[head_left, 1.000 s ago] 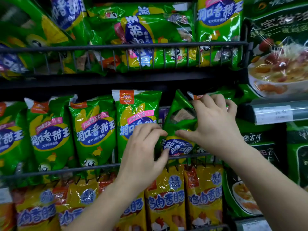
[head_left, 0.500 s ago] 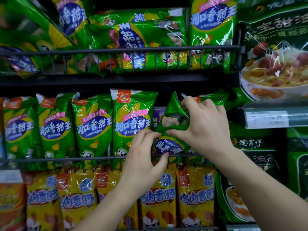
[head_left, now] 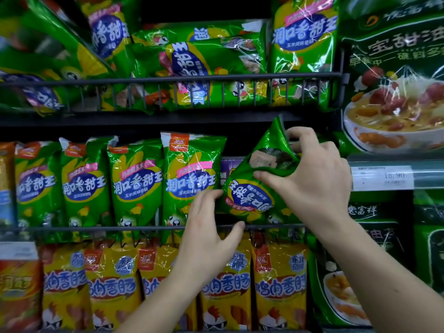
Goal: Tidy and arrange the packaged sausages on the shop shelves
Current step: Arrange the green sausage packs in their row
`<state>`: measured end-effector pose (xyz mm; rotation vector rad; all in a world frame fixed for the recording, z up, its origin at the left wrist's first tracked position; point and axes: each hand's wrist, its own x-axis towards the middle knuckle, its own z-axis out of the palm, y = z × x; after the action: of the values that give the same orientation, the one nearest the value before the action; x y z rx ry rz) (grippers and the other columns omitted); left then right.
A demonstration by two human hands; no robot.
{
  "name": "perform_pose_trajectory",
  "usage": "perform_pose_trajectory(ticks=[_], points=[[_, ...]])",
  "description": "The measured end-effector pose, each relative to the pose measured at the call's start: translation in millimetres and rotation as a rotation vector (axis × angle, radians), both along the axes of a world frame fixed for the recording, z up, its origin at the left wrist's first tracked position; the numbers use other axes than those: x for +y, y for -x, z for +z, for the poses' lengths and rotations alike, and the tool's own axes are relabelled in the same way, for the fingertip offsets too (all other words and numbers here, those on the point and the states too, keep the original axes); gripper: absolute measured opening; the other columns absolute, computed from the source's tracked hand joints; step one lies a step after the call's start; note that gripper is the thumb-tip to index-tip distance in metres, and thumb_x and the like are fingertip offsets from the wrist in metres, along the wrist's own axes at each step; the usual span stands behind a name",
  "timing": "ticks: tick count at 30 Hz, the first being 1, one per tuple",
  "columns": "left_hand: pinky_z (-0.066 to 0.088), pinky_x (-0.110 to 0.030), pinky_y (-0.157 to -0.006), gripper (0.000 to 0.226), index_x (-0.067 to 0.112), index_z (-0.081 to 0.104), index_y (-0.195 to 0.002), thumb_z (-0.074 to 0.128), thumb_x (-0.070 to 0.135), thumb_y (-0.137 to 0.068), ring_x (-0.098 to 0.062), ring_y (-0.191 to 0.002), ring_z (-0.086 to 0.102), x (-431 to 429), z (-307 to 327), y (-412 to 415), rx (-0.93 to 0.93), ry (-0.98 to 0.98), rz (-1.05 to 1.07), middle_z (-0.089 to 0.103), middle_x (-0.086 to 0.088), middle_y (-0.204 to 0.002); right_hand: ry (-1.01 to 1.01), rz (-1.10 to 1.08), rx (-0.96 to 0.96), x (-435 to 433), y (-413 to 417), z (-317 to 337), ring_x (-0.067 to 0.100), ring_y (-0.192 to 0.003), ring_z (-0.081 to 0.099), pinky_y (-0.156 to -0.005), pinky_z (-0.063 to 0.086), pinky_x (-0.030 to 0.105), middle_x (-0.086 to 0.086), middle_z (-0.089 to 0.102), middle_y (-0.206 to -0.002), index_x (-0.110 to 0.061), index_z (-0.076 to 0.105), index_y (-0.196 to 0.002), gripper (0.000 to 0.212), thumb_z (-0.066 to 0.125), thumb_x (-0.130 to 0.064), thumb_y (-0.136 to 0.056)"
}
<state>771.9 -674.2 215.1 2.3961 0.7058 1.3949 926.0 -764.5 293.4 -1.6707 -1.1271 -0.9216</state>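
Head view: an upside-down green sausage pack (head_left: 249,195) is at the right end of the middle shelf's row, held just above the wire front rail (head_left: 96,229). The right hand (head_left: 317,179) grips its upper half from the right, thumb across the front face and fingers curled over the crumpled top edge. The left hand (head_left: 206,236) is spread and holds nothing. Its fingertips reach the pack's lower left edge, though I cannot tell whether they touch it, and its thumb lies under the pack's bottom end beside the rail.

The pack's long axis runs close to vertical and leans so that the upper end is further right than the lower end. Its blue label reads inverted and its sealed tail points up.

Left of it, a row of matching green packs (head_left: 137,183) stands upright behind the same rail, labels the right way up. Yellow sausage packs (head_left: 278,284) stand on the shelf below. On the upper shelf, more green packs (head_left: 192,68) lie sideways and askew behind their own rail. Dark green bags (head_left: 394,68) and a price tag (head_left: 384,177) fill the section to the right.
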Motion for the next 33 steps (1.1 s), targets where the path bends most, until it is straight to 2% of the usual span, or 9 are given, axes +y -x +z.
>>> perform_pose_trajectory(ticks=[5,8,12,14,17,21,25,29,33], points=[[0.026,0.006,-0.088,0.062,0.026,0.038,-0.138,0.066,0.046,-0.086,0.012,-0.115,0.038,-2,2,-1,-0.053,0.053,-0.020,0.039,0.021,-0.123,-0.162,0.068,0.132,-11,-1,-6,0.015,-0.093,0.054,-0.070,0.048,0.040,-0.018,0.051,-0.093,-0.036,0.046,-0.123,0.077,0.081,-0.063,-0.060],[0.029,0.004,-0.085,0.064,0.030,0.034,-0.139,0.067,0.046,-0.086,0.013,-0.113,0.039,-4,5,0,-0.089,0.126,-0.051,0.039,0.023,-0.122,-0.310,0.188,0.283,-21,-3,-2,0.013,-0.099,0.059,-0.078,0.052,0.040,-0.022,0.054,-0.096,-0.038,0.047,-0.120,0.072,0.086,-0.055,-0.062],[0.037,-0.006,-0.082,0.059,0.037,0.038,-0.131,0.065,0.056,-0.082,0.010,-0.111,0.046,-11,10,-1,-0.155,0.294,-0.133,0.046,0.028,-0.119,-0.473,0.384,0.529,-35,-3,-4,-0.009,-0.090,0.062,-0.079,0.052,0.015,-0.022,0.060,-0.101,-0.027,0.051,-0.126,0.072,0.088,-0.043,-0.066],[0.043,-0.008,-0.081,0.054,0.039,0.048,-0.118,0.065,0.063,-0.072,0.012,-0.105,0.053,-16,12,-3,-0.239,0.402,-0.207,0.057,0.026,-0.112,-0.534,0.446,0.630,-35,3,-10,-0.009,-0.088,0.064,-0.079,0.056,0.020,-0.018,0.064,-0.102,-0.029,0.052,-0.125,0.070,0.088,-0.040,-0.066],[0.050,-0.015,-0.084,0.051,0.039,0.055,-0.108,0.070,0.059,-0.063,0.006,-0.103,0.061,-25,15,-6,-0.396,0.551,-0.327,0.065,0.020,-0.106,-0.613,0.506,0.762,-30,12,-25,0.001,-0.090,0.069,-0.079,0.060,0.034,-0.011,0.067,-0.106,-0.037,0.052,-0.117,0.065,0.089,-0.041,-0.063],[0.053,-0.034,-0.097,0.051,0.033,0.057,-0.106,0.076,0.043,-0.059,0.003,-0.097,0.066,-35,18,-10,-0.583,0.668,-0.429,0.071,0.020,-0.097,-0.655,0.554,0.894,-26,16,-42,0.016,-0.112,0.064,-0.094,0.054,0.044,-0.009,0.063,-0.123,-0.038,0.051,-0.125,0.086,0.090,-0.060,-0.052],[0.052,-0.042,-0.099,0.053,0.033,0.060,-0.104,0.079,0.039,-0.055,-0.001,-0.099,0.067,-32,19,-10,-0.659,0.679,-0.441,0.071,0.027,-0.095,-0.605,0.537,0.997,-31,17,-49,0.016,-0.111,0.065,-0.095,0.054,0.044,-0.009,0.064,-0.122,-0.037,0.049,-0.130,0.095,0.088,-0.066,-0.049],[0.055,-0.044,-0.095,0.055,0.035,0.064,-0.103,0.082,0.035,-0.050,-0.012,-0.110,0.065,-26,25,-8,-0.707,0.701,-0.470,0.067,0.011,-0.112,-0.531,0.549,1.047,-43,20,-51,0.012,-0.098,0.070,-0.089,0.057,0.040,-0.010,0.070,-0.109,-0.030,0.053,-0.127,0.084,0.085,-0.056,-0.053],[0.058,-0.049,-0.088,0.050,0.028,0.061,-0.105,0.079,0.021,-0.059,-0.027,-0.102,0.069,-23,36,-7,-0.724,0.704,-0.553,0.064,-0.009,-0.119,-0.480,0.578,1.112,-49,18,-56,0.000,-0.103,0.063,-0.099,0.048,0.039,-0.015,0.063,-0.117,-0.026,0.042,-0.142,0.105,0.087,-0.052,-0.051]])
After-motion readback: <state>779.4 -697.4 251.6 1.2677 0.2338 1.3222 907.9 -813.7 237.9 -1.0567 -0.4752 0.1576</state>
